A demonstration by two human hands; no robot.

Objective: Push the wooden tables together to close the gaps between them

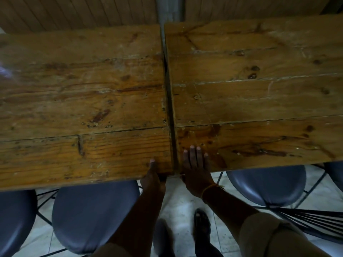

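Two worn wooden plank tables stand side by side, the left table (83, 108) and the right table (259, 99). A narrow dark gap (170, 101) runs between them from front to back. My left hand (153, 178) grips the near right corner of the left table, thumb on top and fingers hidden under the edge. My right hand (195, 167) lies flat on the near left corner of the right table, fingers spread, right beside the gap. A thin orange band circles that wrist.
Blue round-seated chairs stand tucked under the near edges: one (92, 216) below the left table, another (267, 184) below the right, one more at the far left (14, 219). A wood-panelled wall and grey post (169, 10) stand behind. My feet are on pale floor tiles (178, 203).
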